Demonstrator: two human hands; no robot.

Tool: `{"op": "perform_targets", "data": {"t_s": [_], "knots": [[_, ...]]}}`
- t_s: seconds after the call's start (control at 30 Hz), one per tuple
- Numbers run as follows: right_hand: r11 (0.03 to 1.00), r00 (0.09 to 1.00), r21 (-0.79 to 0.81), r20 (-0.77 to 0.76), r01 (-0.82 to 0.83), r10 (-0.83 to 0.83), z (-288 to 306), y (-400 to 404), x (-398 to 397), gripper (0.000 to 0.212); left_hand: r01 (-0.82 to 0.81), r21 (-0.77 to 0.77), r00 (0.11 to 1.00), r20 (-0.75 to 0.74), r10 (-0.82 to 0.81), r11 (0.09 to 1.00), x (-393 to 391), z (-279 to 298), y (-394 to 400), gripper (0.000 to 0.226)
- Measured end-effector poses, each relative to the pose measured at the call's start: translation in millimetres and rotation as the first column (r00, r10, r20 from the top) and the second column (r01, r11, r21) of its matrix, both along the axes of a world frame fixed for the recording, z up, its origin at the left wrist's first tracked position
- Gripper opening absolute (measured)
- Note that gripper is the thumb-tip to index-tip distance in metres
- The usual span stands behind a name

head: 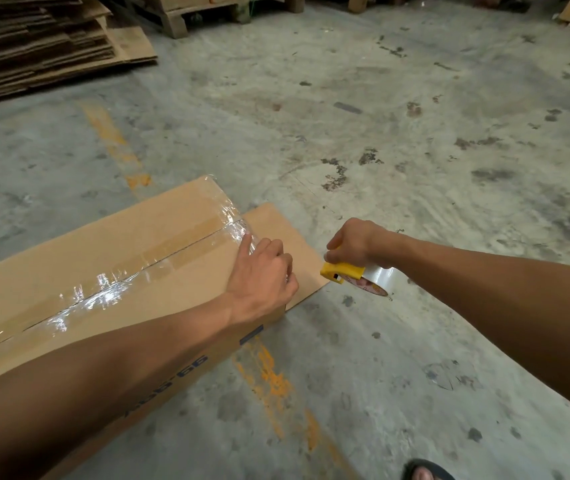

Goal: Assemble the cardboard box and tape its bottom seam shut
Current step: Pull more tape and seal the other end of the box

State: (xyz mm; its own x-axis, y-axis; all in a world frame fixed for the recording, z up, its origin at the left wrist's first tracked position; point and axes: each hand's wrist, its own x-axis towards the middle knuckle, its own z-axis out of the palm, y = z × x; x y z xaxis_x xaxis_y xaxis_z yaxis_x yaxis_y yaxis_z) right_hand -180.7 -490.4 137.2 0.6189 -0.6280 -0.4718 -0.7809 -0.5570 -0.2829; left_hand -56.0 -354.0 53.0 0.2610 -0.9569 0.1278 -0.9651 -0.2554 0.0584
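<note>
A brown cardboard box [79, 271] stands on the concrete floor with its bottom face up. Clear tape [110, 289] runs along the centre seam, and more tape wraps the right end edge. My left hand [262, 275] presses flat on the box's right end, fingers curled over the taped edge. A loose flap [287, 240] lies on the floor beyond that end. My right hand [356, 242] holds a yellow tape dispenser [342, 271] with a roll of clear tape [378, 277], just right of the flap and apart from the box.
A stack of flattened cardboard [30, 43] lies at the back left. Wooden pallets [207, 12] stand along the back. Orange paint marks [269, 379] streak the floor. A sandalled foot [427, 471] shows at the bottom edge.
</note>
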Motion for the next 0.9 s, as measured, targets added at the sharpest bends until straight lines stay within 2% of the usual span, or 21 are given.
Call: {"op": "perform_targets", "data": {"t_s": [0.3, 0.43, 0.57, 0.63, 0.8, 0.9], "knots": [[1.000, 0.999, 0.007, 0.029, 0.024, -0.024, 3.8, -4.5, 3.9, 0.045, -0.069, -0.037, 0.982, -0.180, 0.061, 0.997, -2.7, -0.8, -5.1, 0.035], [0.999, 0.999, 0.014, 0.038, 0.038, -0.039, 5.3, -8.4, 3.6, 0.045, -0.053, -0.139, 0.951, -0.309, 0.007, 0.989, 17.3, 12.8, -7.5, 0.027], [0.998, 0.996, 0.034, 0.070, 0.053, -0.056, 7.4, -7.8, 9.6, 0.044, -0.037, -0.118, 0.973, -0.229, 0.009, 0.992, 80.2, 19.3, -3.5, 0.037], [0.997, 0.992, 0.047, 0.109, 0.055, -0.059, 7.8, -5.9, 14.6, 0.042, -0.010, -0.086, 0.977, -0.215, -0.009, 0.996, 105.1, 16.7, -1.3, 0.033], [0.988, 0.967, 0.135, 0.231, 0.076, -0.106, 7.8, -5.2, 29.9, 0.043, 0.130, -0.081, 0.981, -0.133, -0.140, 0.988, 120.6, 12.5, -9.1, 0.024], [0.983, 0.948, 0.167, 0.291, 0.082, -0.128, 5.4, -6.4, 36.3, 0.044, 0.123, -0.035, 0.981, -0.145, -0.127, 0.992, 130.9, 15.5, -16.9, 0.027]]}}
